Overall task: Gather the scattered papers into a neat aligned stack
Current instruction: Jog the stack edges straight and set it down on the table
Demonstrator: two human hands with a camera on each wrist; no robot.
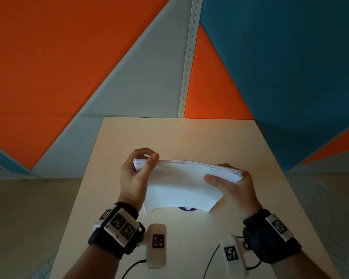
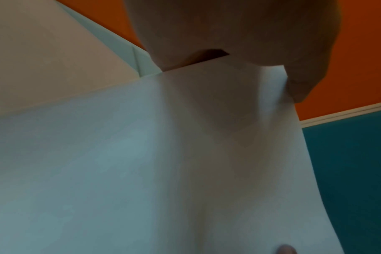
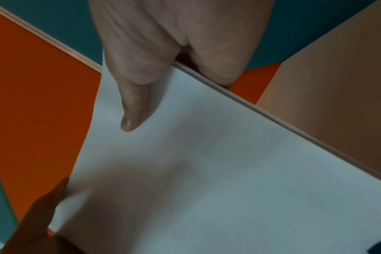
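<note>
A stack of white papers (image 1: 181, 184) is held above the beige table (image 1: 189, 137), bowed upward along its far edge. My left hand (image 1: 141, 164) grips its left end, thumb on top and fingers curled over the far corner. My right hand (image 1: 230, 182) grips the right end, thumb lying flat on the top sheet and fingers hidden behind the edge. The left wrist view fills with the papers (image 2: 163, 163) under my left hand (image 2: 239, 43). In the right wrist view my right hand (image 3: 163, 56) pinches the papers (image 3: 207, 171), whose sheet edges look roughly even.
A dark blue round mark (image 1: 187, 208) on the table peeks out under the stack's near edge. Cables (image 1: 210, 260) from the wrist cameras trail over the near part of the table. Orange, grey and teal wall panels stand behind the table's far edge.
</note>
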